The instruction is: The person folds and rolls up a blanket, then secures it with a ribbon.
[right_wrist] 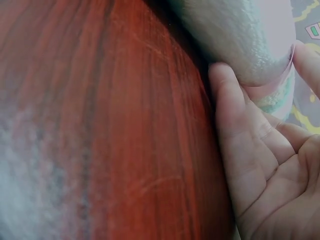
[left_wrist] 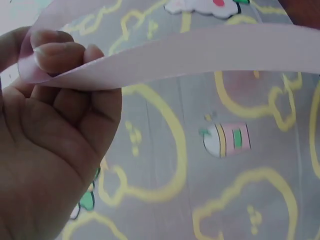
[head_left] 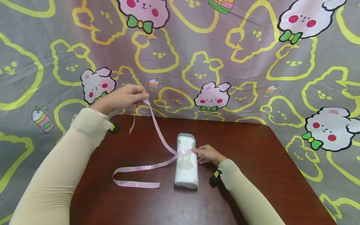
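Head view: rolled towel [head_left: 185,162] on the tabletop [head_left: 253,175]; right hand [head_left: 207,154] presses the ribbon [head_left: 157,128] against it — an anchor. Left wrist: left hand [left_wrist: 55,130] pinches the ribbon, lifted taut. Right wrist: fingers [right_wrist: 235,125] straight, steadying the roll.

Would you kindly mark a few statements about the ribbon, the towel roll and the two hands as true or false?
1. The left hand pinches the pink ribbon raised above the table. True.
2. The rolled towel stands upright on its end. False: it lies on its side.
3. The right hand touches the towel where the ribbon crosses it. True.
4. The ribbon is green. False: it is pink.
5. The ribbon's loose end lies on the table left of the towel. True.
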A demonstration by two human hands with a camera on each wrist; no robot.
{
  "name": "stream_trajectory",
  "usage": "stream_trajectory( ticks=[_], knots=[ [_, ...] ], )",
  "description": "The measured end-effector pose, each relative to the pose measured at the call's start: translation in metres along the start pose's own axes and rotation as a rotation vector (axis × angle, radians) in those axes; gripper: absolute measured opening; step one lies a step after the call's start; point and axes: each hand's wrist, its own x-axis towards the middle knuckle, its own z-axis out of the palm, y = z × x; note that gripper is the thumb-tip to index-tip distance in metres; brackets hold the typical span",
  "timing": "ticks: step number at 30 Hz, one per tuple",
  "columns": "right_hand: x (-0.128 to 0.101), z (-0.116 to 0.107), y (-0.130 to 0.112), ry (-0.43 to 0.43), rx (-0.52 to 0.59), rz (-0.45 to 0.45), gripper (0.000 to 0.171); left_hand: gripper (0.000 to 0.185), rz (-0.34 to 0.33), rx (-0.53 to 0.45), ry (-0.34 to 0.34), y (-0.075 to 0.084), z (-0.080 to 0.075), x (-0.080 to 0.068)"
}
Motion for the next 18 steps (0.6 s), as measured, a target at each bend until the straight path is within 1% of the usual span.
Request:
stream_trajectory(
  ticks=[3,5,10,12,15,18],
  knots=[
    [0.001,-0.001,0.001,-0.004,0.0,0.002,0.063,0.033,0.046,-0.005,-0.002,0.01,0.013,0.009],
    [0.001,-0.003,0.001,-0.005,-0.004,0.003,0.062,0.03,0.075,-0.037,-0.017,0.016,0.023,0.014],
    [0.0,-0.005,-0.001,-0.01,-0.015,-0.006,0.061,0.023,0.157,-0.121,-0.096,0.038,0.049,0.03],
    [0.0,-0.005,-0.001,-0.013,-0.009,-0.01,0.061,0.022,0.196,-0.126,-0.122,0.047,0.06,0.035],
    [0.001,-0.005,-0.002,-0.027,-0.011,-0.018,0.061,0.022,0.249,-0.072,-0.151,0.058,0.075,0.04],
    [0.002,-0.004,-0.001,-0.041,-0.012,-0.016,0.06,0.021,0.277,-0.024,-0.166,0.063,0.088,0.042]
  ],
)
